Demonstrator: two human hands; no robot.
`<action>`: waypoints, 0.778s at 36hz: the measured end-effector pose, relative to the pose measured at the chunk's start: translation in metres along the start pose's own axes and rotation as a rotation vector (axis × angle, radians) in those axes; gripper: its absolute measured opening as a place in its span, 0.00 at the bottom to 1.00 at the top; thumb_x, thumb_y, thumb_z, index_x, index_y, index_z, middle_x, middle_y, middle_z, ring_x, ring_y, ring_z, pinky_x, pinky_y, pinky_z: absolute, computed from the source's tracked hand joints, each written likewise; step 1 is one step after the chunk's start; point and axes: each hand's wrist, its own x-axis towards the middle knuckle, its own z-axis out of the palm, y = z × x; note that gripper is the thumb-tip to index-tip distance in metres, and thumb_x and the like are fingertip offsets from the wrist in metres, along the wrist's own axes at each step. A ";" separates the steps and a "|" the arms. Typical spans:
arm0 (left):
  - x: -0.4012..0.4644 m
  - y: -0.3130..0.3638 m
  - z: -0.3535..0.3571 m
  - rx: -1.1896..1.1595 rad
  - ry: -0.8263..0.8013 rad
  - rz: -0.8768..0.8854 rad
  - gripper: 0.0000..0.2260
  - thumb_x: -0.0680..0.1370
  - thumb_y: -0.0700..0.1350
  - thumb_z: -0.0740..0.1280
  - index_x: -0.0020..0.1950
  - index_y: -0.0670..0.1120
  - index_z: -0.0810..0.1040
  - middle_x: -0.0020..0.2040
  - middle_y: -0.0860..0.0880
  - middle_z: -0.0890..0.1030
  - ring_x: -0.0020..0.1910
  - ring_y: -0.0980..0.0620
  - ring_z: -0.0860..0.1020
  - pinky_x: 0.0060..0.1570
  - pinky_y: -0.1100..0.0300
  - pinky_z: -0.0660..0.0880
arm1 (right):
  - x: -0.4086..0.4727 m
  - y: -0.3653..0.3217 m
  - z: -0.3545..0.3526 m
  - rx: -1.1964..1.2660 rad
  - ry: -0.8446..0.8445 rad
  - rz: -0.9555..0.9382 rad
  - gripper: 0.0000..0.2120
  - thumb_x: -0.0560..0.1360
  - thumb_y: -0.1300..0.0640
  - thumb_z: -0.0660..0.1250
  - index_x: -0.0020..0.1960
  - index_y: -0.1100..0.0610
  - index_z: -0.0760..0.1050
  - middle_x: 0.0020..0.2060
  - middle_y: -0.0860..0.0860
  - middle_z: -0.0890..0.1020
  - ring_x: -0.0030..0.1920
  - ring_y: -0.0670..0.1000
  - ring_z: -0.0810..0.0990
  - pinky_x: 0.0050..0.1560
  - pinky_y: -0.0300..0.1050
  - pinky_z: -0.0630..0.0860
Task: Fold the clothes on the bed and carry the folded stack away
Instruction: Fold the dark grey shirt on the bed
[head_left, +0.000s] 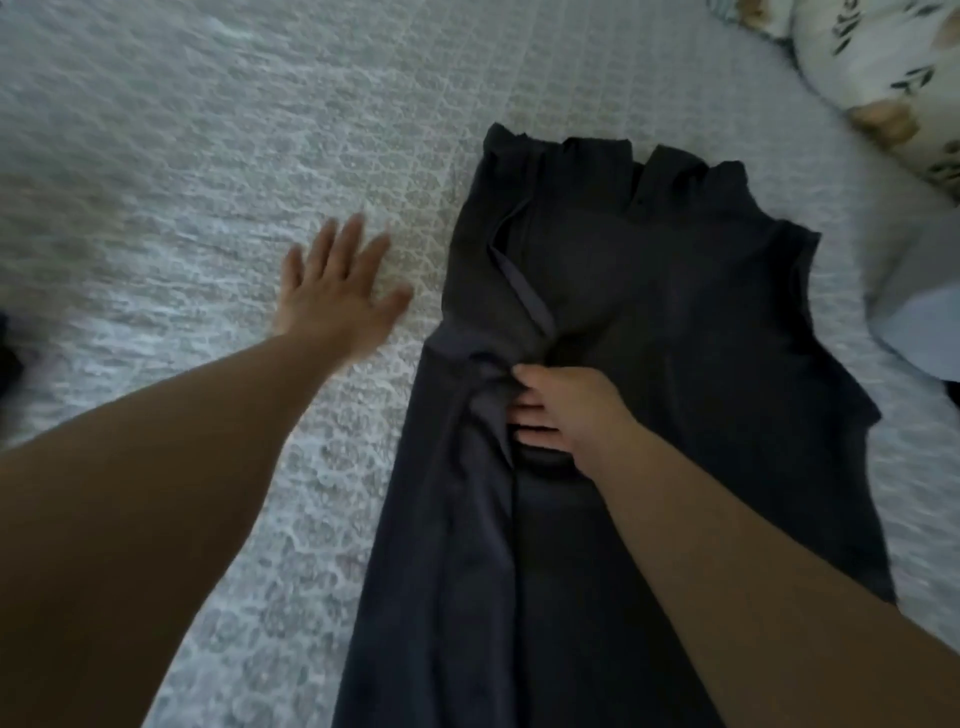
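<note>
- My left hand (332, 283) lies flat on the bedspread (182, 156), fingers straight and spread wide, holding nothing; it sits just beside the left edge of the garment, apart from it.
- My right hand (558, 410) rests in the middle of the dark garment (675, 312), fingers curled into a bunched fold of the cloth and gripping it.
- The garment is a soft, matte, charcoal fabric lying lengthwise on the bed, wide and jagged-edged at the far end, narrower toward me; its left side is folded inward, making a long raised seam that runs under my right hand.
- The bedspread is pale grey-white, quilted, with a fine raised lace-like pattern and faint stitched lines.
- At the far right corner lies a rounded pillow (878, 67) in white cloth printed with leaves and tan blotches.
- Below it, at the right edge, a smooth pale blue cloth (914, 332) lies on the bed.
</note>
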 end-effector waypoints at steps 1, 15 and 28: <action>-0.014 0.004 -0.001 -0.067 -0.007 -0.009 0.31 0.77 0.67 0.42 0.77 0.58 0.43 0.78 0.54 0.39 0.76 0.52 0.38 0.74 0.47 0.39 | -0.006 0.003 0.002 0.096 0.070 0.002 0.08 0.80 0.55 0.61 0.54 0.58 0.73 0.43 0.51 0.79 0.42 0.49 0.79 0.45 0.44 0.76; -0.318 0.067 0.019 -0.804 0.058 -0.406 0.20 0.76 0.48 0.69 0.66 0.50 0.69 0.55 0.56 0.73 0.51 0.58 0.72 0.49 0.64 0.66 | -0.114 0.160 0.035 -0.306 0.204 -0.123 0.04 0.73 0.53 0.70 0.47 0.51 0.76 0.43 0.48 0.80 0.48 0.51 0.80 0.48 0.46 0.77; -0.443 0.046 0.030 -0.647 -0.259 -0.552 0.14 0.78 0.57 0.62 0.53 0.47 0.79 0.37 0.56 0.78 0.36 0.58 0.76 0.33 0.64 0.69 | -0.235 0.279 0.072 -0.299 0.307 0.055 0.11 0.78 0.51 0.64 0.55 0.57 0.76 0.47 0.54 0.82 0.45 0.54 0.83 0.50 0.52 0.79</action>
